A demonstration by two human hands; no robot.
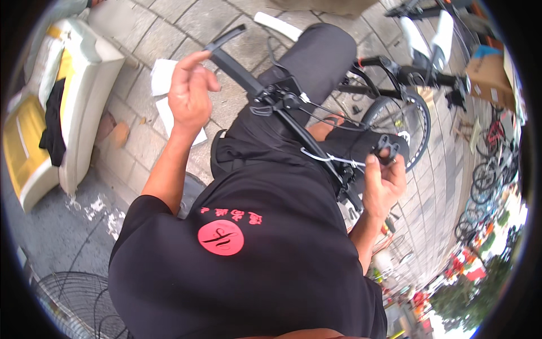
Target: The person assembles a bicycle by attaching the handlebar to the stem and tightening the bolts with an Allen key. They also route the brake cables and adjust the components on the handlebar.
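Across my lap lies a long black metal bar [237, 70] with a curved crosspiece at its far left end, joints along its length and cables running off it. It looks like part of a bicycle. My left hand [192, 96] is raised beside that end, fingers apart, with the index fingertip at or touching the bar. My right hand [384, 183] pinches a small black bracket-like part [386, 148] between thumb and fingers, to the right of the bar. A pale cable [330, 159] runs from the bar toward this hand.
White paper sheets [164, 79] lie on the paving at the left, beside a worn cream and yellow seat [90, 73]. A bicycle wheel [418, 133] and handlebar stand ahead right, near a cardboard box [490, 82]. A wire fan guard [73, 299] is at lower left.
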